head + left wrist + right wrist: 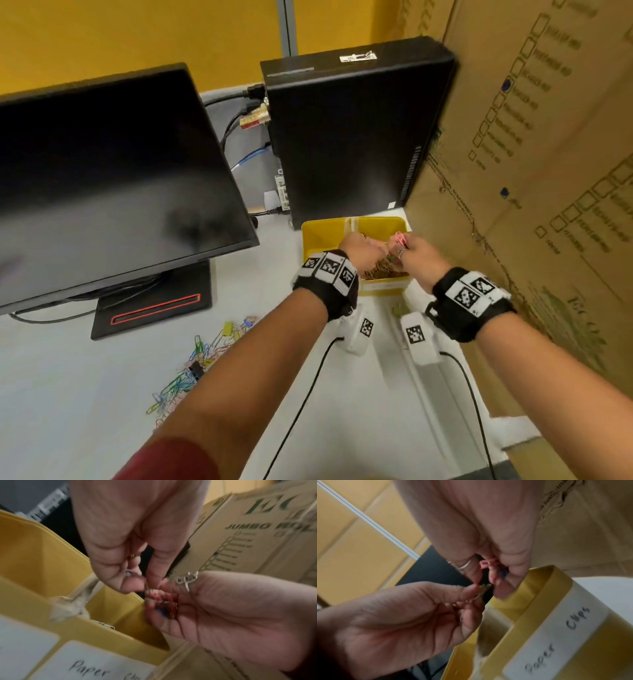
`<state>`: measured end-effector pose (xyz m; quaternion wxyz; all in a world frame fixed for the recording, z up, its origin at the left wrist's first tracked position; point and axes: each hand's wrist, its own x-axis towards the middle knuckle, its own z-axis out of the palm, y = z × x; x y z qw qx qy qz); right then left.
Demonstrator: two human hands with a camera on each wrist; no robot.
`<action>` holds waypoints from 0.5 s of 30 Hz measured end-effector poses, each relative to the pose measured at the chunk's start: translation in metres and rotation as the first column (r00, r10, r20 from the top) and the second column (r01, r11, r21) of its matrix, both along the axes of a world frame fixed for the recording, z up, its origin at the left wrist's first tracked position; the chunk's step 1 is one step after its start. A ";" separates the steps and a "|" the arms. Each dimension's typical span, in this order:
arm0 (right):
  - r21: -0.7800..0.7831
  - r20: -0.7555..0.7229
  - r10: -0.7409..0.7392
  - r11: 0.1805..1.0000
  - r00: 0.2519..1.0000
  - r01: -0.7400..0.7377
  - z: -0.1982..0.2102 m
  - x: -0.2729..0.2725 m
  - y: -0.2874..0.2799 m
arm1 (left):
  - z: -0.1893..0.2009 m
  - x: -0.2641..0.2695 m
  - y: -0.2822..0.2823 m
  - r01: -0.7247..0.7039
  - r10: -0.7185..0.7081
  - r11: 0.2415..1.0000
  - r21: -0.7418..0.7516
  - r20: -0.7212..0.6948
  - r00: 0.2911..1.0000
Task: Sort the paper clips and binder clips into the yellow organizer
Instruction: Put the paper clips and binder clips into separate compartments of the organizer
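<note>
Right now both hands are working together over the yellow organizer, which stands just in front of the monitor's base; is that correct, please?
Not quite: the yellow organizer stands in front of the black computer tower, not the monitor, whose base is off to the left. The head view shows this. The left hand and right hand do meet over it.

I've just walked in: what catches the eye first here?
Two hands, the left hand and the right hand, meet over a yellow organizer at the desk's far right, pinching small clips between them. A colourful heap of loose paper clips lies on the white desk, in front of a dark monitor.
</note>
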<state>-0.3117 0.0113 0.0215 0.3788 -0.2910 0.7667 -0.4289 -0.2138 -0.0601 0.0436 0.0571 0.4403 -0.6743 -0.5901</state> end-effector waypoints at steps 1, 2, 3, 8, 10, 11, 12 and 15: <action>0.066 0.014 0.016 0.998 1.000 -0.017 -0.003 -0.008 -0.008 | 0.004 -0.010 -0.003 0.109 -0.102 0.993 -0.049 0.128 0.987; 0.137 0.001 0.061 0.989 0.998 -0.060 -0.004 -0.013 -0.013 | 0.005 -0.015 -0.007 0.207 -0.179 0.973 -0.101 0.239 0.954; 0.185 -0.052 0.117 0.977 0.992 -0.105 -0.005 -0.015 -0.013 | 0.005 -0.017 -0.011 0.215 -0.187 0.972 -0.091 0.247 0.951; -0.093 -0.638 0.158 0.956 0.754 -0.278 0.002 0.008 0.023 | 0.003 0.017 -0.013 0.193 -0.202 0.966 -0.171 -0.035 0.979; 0.154 -0.665 0.436 0.875 0.607 -0.460 -0.018 0.024 0.031 | -0.003 0.059 -0.009 0.136 -0.153 0.935 -0.326 -0.025 0.988; 0.339 -0.603 0.580 0.808 0.548 -0.482 -0.032 0.032 0.030 | -0.009 0.084 -0.007 0.102 -0.101 0.901 -0.422 0.027 0.995; 0.478 -0.540 0.653 0.757 0.531 -0.446 -0.046 0.039 0.028 | -0.019 0.111 -0.005 0.081 -0.034 0.856 -0.510 0.101 0.994; 0.610 -0.471 0.641 0.733 0.606 -0.302 -0.070 0.054 0.021 | -0.053 0.181 0.012 0.168 0.144 0.827 -0.536 0.491 0.859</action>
